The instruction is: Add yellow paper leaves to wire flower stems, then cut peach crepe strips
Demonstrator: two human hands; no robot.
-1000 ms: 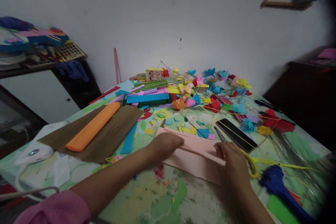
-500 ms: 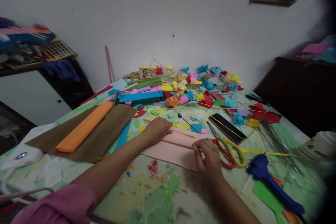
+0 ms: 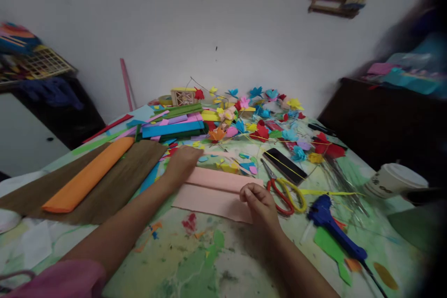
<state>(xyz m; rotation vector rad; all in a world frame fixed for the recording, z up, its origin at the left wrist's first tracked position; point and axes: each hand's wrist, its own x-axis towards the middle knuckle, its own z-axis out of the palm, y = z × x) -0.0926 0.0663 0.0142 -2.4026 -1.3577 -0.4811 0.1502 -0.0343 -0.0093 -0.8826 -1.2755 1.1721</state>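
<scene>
A pale pink paper sheet (image 3: 213, 201) with a folded upper band lies on the painted table. My left hand (image 3: 184, 163) is just above its upper left part, fingers closed on a thin pale pink strip (image 3: 218, 153) that stretches to the right. My right hand (image 3: 257, 200) rests at the sheet's right end, its fingers curled together over the edge of the paper. Scissors (image 3: 284, 194) with red and yellow handles lie right of that hand, beside a black phone (image 3: 285, 166).
Orange paper roll (image 3: 89, 174) on brown paper (image 3: 118, 186) at left. Colourful paper flowers (image 3: 260, 131) and folded papers (image 3: 172, 129) at the back. Blue glue gun (image 3: 337, 228) and white cup (image 3: 396, 180) at right.
The view has turned right. My left hand has moved up and away from the sheet, and a thin strip now stretches apart from it. My right hand stays at the sheet's right end.
</scene>
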